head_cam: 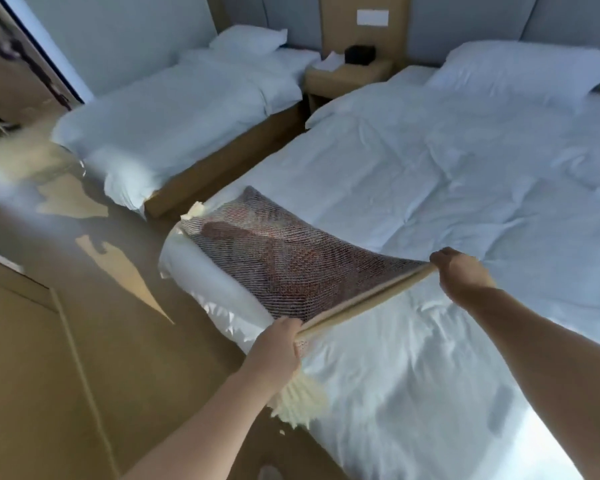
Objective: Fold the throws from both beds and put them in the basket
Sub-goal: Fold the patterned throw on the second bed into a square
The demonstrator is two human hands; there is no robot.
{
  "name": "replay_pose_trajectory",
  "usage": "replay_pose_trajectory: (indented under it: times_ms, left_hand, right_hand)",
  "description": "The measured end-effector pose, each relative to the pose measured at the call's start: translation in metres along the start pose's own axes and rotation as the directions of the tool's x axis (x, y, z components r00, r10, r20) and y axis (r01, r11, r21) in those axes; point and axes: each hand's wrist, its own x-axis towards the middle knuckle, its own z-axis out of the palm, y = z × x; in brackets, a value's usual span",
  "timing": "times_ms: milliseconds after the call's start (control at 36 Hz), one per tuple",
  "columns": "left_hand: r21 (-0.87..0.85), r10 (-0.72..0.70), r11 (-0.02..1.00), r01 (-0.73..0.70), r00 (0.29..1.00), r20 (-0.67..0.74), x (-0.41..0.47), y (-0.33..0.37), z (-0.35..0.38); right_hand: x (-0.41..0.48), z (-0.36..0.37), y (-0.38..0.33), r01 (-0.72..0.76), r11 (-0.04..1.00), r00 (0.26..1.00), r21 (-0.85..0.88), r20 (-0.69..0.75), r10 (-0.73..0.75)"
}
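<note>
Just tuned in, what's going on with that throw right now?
A person grips one edge of the patterned throw with the left hand and right hand, held taut above the near bed. The rest lies on the bed's corner. No throw shows on the far bed; no basket is in view.

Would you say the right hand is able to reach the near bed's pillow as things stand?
Probably not: the right hand grips the throw, and the pillow lies far up the bed.

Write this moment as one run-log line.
step: folding throw | left hand: grips throw's edge | right hand: grips same edge | throw: lifted edge, far end on near bed | basket: not in view
</note>
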Motion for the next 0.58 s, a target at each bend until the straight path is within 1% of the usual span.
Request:
replay_pose_trajectory:
  times_ms: [83,194,306,472,583]
  left_hand:
    - [-0.022,-0.023,1.000,0.022,0.999,-0.042,0.001,-0.024,-0.026]
    - [0.047,0.018,0.999,-0.014,0.994,-0.106,0.001,-0.063,-0.059]
    - [0.032,0.082,0.996,-0.077,0.982,-0.169,0.005,-0.100,-0.090]
    - [0.018,0.140,0.990,-0.139,0.972,-0.188,0.024,-0.146,-0.125]
    - [0.041,0.156,0.988,-0.151,0.968,-0.197,0.041,-0.170,-0.140]
  right_hand:
    - [0.013,-0.024,-0.033,-0.017,0.998,1.000,0.054,-0.020,0.018]
    - [0.030,-0.045,-0.073,-0.042,0.996,0.996,0.074,-0.078,0.048]
    - [0.048,-0.054,-0.104,0.018,0.998,0.987,0.053,-0.161,-0.010]
    - [0.071,-0.061,-0.153,-0.008,1.000,0.977,0.003,-0.213,0.009]
    - [0.086,-0.061,-0.179,0.025,1.000,0.964,0.007,-0.264,-0.023]
